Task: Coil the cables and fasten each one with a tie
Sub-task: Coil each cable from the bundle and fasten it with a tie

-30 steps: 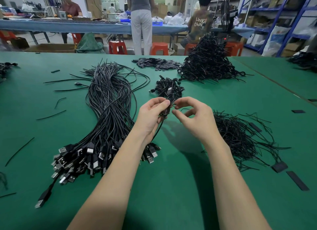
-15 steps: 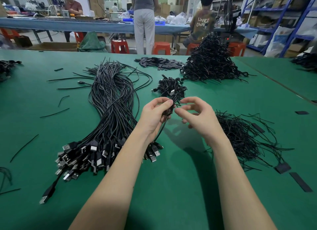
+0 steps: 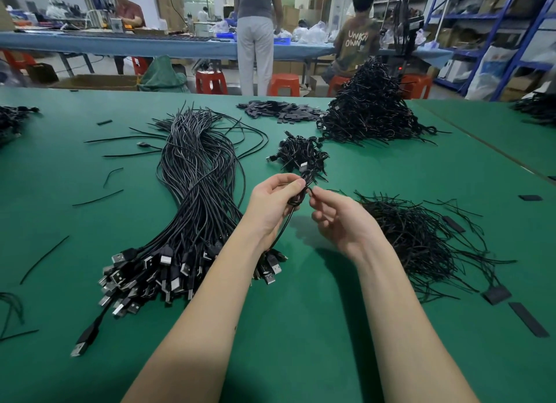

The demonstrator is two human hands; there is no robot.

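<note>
My left hand (image 3: 272, 205) grips a small coiled black cable (image 3: 298, 195) above the green table (image 3: 301, 327), with one loose end trailing down past my wrist. My right hand (image 3: 338, 219) pinches a thin black tie at the coil's right side between thumb and forefinger. A long bundle of uncoiled black USB cables (image 3: 192, 192) lies to the left, plugs toward me. A heap of loose black wire ties (image 3: 421, 240) lies to the right. A small pile of tied coils (image 3: 301, 154) sits just beyond my hands.
A tall heap of coiled cables (image 3: 370, 110) and a pile of flat black strips (image 3: 279, 109) lie at the far side. Stray ties (image 3: 96, 196) are scattered on the left. People work at a blue table (image 3: 135, 43) behind, with red stools (image 3: 210, 82).
My right hand has lowered a little and its fingers have closed onto the tie at the coil. The left hand keeps its hold on the coil.
</note>
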